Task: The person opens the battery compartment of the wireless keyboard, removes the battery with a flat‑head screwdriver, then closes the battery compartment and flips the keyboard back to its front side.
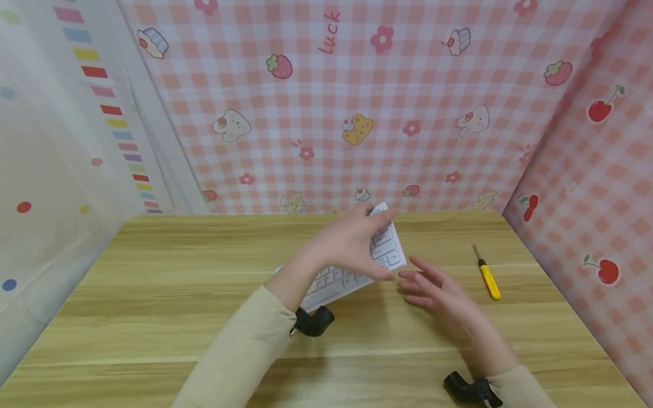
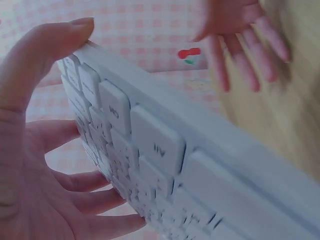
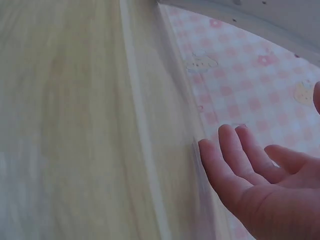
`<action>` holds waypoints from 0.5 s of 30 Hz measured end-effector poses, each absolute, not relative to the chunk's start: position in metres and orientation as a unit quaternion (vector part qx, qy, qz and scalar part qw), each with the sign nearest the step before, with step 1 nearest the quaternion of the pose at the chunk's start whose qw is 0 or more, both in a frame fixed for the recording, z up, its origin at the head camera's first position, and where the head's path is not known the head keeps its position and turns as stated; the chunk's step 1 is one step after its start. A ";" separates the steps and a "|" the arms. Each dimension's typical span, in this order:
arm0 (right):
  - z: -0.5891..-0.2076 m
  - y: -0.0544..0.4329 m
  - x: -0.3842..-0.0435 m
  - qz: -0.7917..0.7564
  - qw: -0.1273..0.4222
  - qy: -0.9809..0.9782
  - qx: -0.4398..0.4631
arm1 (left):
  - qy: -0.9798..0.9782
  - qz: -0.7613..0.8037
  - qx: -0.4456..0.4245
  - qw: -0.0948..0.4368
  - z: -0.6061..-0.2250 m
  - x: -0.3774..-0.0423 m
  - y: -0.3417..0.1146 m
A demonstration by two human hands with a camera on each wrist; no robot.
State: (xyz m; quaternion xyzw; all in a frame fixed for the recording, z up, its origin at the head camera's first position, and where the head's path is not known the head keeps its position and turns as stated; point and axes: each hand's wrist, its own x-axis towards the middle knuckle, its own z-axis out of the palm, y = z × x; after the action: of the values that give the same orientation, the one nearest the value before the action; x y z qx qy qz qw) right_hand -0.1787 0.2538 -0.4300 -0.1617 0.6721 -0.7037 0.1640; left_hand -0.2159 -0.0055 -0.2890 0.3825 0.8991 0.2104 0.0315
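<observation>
A white keyboard [image 1: 331,283] is held tilted above the wooden table in the head view. My left hand [image 1: 347,241] grips it across its width, thumb on one long edge and fingers on the other, as the left wrist view of the keyboard [image 2: 159,150] shows. Just right of the keyboard's end, my right hand [image 1: 433,289] has its fingers extended and holds nothing. The right wrist view shows that hand [image 3: 260,185] palm up, apart from the keyboard's underside [image 3: 270,20]. Part of the keyboard is hidden behind my left hand and forearm.
A screwdriver [image 1: 487,277] with a yellow handle lies on the wooden table [image 1: 153,283] to the right. Checkered cloth [image 1: 326,90] hangs behind the table and along its right side. A pale dotted sheet [image 1: 51,170] covers the left side.
</observation>
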 end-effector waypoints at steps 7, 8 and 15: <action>-0.433 0.247 -0.183 -0.719 0.191 0.648 -0.163 | 0.894 0.266 0.361 0.024 -0.268 -0.219 -0.020; -0.433 0.246 -0.184 -0.719 0.194 0.648 -0.161 | 0.892 0.273 0.359 0.022 -0.266 -0.220 -0.022; -0.432 0.238 -0.185 -0.720 0.204 0.645 -0.156 | 0.885 0.315 0.341 -0.003 -0.256 -0.225 -0.037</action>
State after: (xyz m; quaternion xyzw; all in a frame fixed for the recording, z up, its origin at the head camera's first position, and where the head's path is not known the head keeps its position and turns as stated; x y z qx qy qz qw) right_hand -0.1851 0.2384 -0.4319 -0.1563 0.6447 -0.7198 0.2045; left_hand -0.2249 -0.0367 -0.2558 0.3412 0.8855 0.3154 -0.0030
